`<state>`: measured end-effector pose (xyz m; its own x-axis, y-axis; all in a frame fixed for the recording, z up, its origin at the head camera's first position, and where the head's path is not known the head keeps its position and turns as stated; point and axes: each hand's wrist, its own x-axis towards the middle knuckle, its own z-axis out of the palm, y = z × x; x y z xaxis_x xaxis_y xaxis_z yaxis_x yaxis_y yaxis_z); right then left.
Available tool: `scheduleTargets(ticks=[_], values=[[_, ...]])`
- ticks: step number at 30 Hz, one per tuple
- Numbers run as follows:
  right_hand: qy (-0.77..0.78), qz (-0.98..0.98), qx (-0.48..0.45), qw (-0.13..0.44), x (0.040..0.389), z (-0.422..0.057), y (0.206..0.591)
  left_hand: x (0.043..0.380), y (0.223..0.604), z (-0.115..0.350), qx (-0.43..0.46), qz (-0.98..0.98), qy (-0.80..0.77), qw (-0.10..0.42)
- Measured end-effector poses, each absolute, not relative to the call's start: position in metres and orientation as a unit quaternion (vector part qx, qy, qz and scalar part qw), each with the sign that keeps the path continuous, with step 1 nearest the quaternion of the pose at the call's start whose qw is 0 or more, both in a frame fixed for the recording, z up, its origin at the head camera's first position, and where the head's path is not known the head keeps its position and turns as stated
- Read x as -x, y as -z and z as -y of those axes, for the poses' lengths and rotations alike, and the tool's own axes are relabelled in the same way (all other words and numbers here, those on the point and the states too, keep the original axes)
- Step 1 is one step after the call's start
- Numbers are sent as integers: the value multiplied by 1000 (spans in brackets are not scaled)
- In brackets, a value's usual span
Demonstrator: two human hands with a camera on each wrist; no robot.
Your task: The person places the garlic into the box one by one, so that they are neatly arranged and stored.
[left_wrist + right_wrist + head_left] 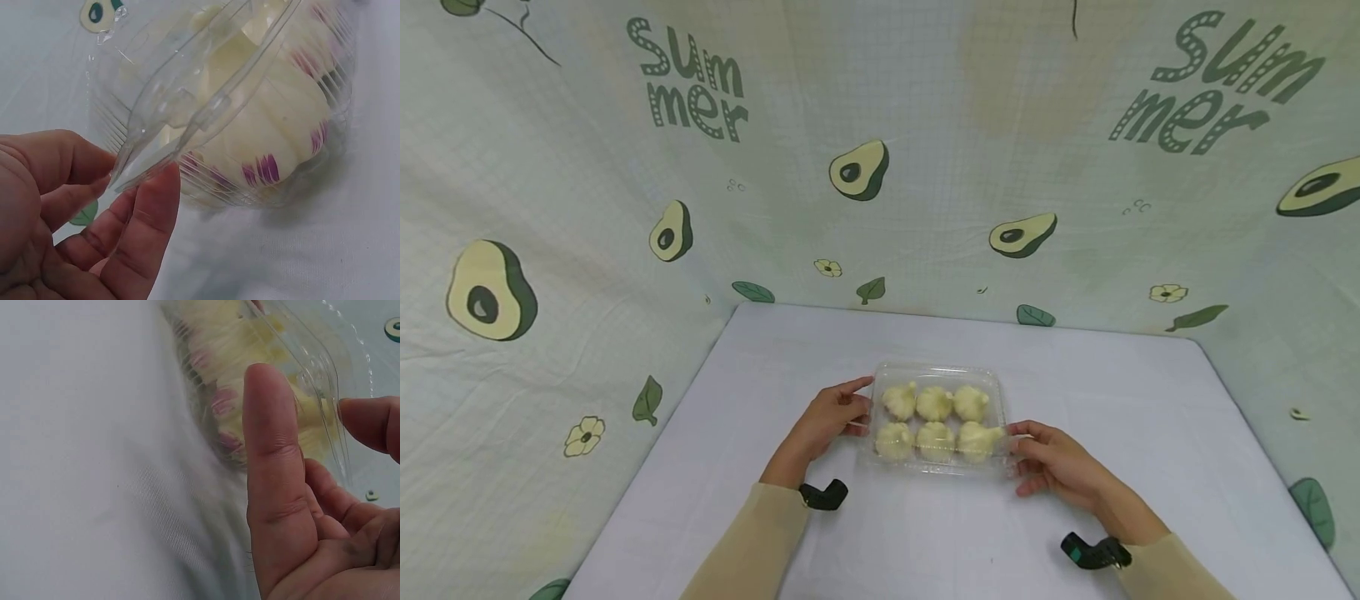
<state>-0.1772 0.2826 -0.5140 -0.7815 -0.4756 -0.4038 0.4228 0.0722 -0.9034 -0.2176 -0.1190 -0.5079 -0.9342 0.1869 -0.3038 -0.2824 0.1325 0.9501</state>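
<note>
A clear plastic clamshell container (937, 467) with several garlic bulbs (935, 403) in two rows sits at the middle of the table. The bulbs are cream-white, and the wrist views show purple streaks (269, 169) low on them. At the container's left edge, my left hand (831, 421) pinches the rim between thumb and fingers. In the left wrist view, a narrow gap shows between the two plastic rim layers (150, 156). My right hand (1056, 462) holds the right edge, its thumb (272, 437) on the near side and the index finger on the rim.
The container stands on a white-covered table (917, 533). A cloth backdrop (925, 100) printed with avocados, leaves and lettering rises behind the table and on both sides. Each wrist wears a small black camera mount, one on the left (823, 495) and one on the right (1096, 552).
</note>
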Motion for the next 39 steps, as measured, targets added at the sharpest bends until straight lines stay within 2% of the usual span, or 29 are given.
scheduleTargets(ticks=[9, 17, 21, 26, 39], values=[[695, -619, 37, 364, 163, -285, 514, 212, 505, 114, 44, -745, -647, 160], [702, -640, -10, 311, 159, -271, 511, 199, 505, 110, 71, -790, -580, 184], [716, -636, -41, 284, 158, -266, 509, 198, 505, 111, 71, -760, -614, 199], [732, -623, -62, 269, 157, -267, 508, 198, 503, 116, 42, -701, -668, 246], [722, -602, -29, 340, 157, -270, 510, 184, 509, 112, 60, -687, -666, 286]])
